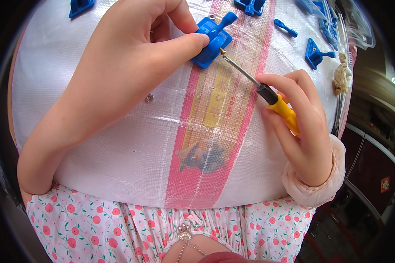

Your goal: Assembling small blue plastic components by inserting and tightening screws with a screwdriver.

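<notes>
My left hand (136, 57) pinches a blue plastic fitting (206, 55) between thumb and fingers. The fitting has a square base and a flared lever sticking out toward the upper right. A brass-coloured screw (222, 51) sits at its near right side. My right hand (300, 118) is closed round a screwdriver (276, 101) with a yellow and black handle. Its metal shaft slants up to the left, and the tip meets the screw head. Beside the fitting's far edge lies a small metal nut (212, 17). Another nut (149, 97) rests near my left wrist.
A white woven sheet (118, 162) with a pink and yellow printed band covers the work surface. More blue fittings (314, 55) lie at the far side and right, with a loose blue lever (286, 28). Clear plastic bags (355, 26) are heaped at the far right.
</notes>
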Available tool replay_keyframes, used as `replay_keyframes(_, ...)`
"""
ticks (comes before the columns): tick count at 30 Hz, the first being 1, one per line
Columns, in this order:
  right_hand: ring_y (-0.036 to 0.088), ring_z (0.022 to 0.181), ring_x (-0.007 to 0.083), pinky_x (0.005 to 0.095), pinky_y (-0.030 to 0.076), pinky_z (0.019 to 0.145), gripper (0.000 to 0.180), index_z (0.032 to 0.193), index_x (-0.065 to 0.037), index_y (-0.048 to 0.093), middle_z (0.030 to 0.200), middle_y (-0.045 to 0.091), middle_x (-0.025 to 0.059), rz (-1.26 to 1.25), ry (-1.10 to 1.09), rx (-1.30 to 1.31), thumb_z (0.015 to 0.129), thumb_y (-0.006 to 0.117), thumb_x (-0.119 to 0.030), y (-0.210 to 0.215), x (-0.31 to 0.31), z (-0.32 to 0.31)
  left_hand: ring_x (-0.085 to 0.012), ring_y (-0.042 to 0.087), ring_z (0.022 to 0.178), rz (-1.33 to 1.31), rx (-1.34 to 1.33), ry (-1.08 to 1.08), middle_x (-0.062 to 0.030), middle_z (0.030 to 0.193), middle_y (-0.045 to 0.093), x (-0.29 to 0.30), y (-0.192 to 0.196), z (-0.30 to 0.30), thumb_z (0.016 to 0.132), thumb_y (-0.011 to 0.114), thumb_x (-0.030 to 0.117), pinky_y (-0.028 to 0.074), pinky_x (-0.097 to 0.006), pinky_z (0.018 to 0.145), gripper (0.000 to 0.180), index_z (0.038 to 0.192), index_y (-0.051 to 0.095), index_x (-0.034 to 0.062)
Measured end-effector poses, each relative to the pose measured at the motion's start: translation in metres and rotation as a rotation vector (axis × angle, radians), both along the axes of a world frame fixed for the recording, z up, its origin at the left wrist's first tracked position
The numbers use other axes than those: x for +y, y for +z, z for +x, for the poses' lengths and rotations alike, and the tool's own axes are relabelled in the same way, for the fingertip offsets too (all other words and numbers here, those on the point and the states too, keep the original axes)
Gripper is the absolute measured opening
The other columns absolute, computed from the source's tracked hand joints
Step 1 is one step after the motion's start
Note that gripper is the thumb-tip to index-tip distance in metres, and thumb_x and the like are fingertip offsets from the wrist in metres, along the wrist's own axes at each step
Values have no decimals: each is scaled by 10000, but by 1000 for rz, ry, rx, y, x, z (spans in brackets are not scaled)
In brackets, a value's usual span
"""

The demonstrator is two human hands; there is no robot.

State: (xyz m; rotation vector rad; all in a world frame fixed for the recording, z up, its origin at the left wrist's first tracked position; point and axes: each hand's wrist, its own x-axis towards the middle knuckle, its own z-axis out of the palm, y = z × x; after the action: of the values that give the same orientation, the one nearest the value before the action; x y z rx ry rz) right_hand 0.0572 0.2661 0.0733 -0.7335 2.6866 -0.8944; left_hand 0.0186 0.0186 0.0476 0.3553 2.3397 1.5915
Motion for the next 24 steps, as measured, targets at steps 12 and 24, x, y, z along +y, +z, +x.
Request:
replay_keyframes(12,555,837,224,284,468,717,496,1174,-25,618,966,522,111,17,-20,139,717,678,160,-4,-3,0,-32,449,609,-38,-31,-1,-42,901,486,2,9,-1,864,699,20,368,-177,507,144,825,560,25)
replay_keyframes(24,699,851,234,266,575,698,368,1051,38,652,942,656,146,104,3,526,717,801,80,-12,0,6,-27,467,641,-3,-164,24,-39,918,487,5,15,-1,886,682,29,387,-160,535,123,870,561,14)
